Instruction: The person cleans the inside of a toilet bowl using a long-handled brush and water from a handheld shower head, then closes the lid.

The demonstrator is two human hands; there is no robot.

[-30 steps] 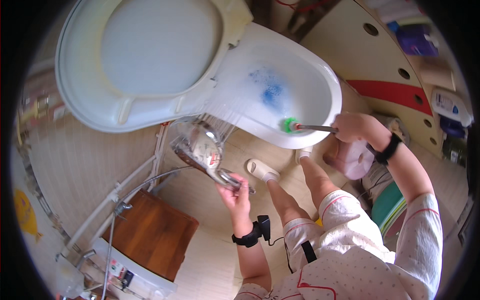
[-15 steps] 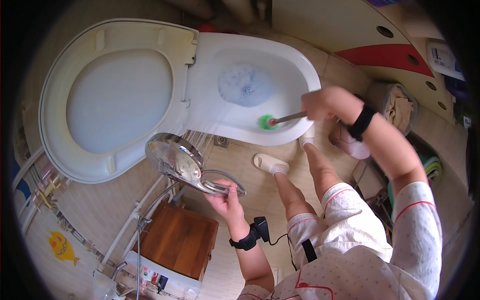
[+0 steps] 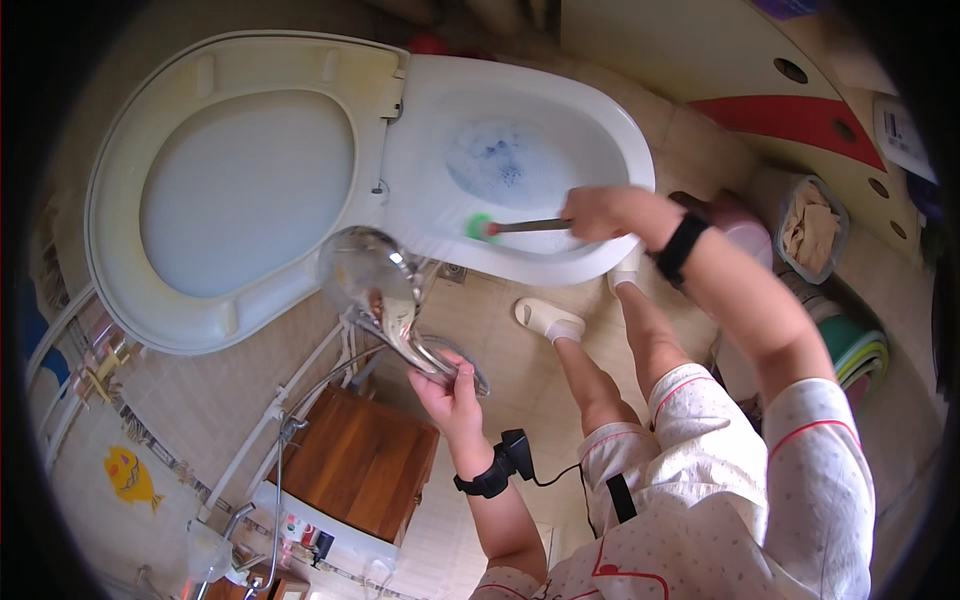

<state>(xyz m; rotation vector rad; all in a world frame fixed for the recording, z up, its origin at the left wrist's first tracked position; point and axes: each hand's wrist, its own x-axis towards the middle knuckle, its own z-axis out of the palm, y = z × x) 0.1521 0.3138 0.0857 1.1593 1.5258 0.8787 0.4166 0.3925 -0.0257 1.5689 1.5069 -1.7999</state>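
Observation:
My left hand (image 3: 449, 392) is closed around the handle of a chrome shower head (image 3: 372, 275), which is tilted toward the toilet; faint water streaks show beside its rim. My right hand (image 3: 606, 212) grips the handle of a toilet brush (image 3: 530, 226). Its green bristles, blurred by motion, are against the near inner wall of the white toilet bowl (image 3: 600, 130). Foamy bluish water (image 3: 497, 160) lies at the bottom of the bowl. The toilet seat (image 3: 120, 200) is raised, to the left of the bowl.
A brown wooden cabinet (image 3: 355, 470) stands below my left hand. Pipes and a hose run along the left wall. At right are a bin (image 3: 810, 230) with paper, stacked basins (image 3: 855, 350) and a cream cabinet with a red stripe (image 3: 790, 130). My slippered feet stand near the bowl.
My right hand has moved the brush leftward along the bowl's near wall. The shower head in my left hand has tilted and shifted slightly right. The whole view has shifted a little.

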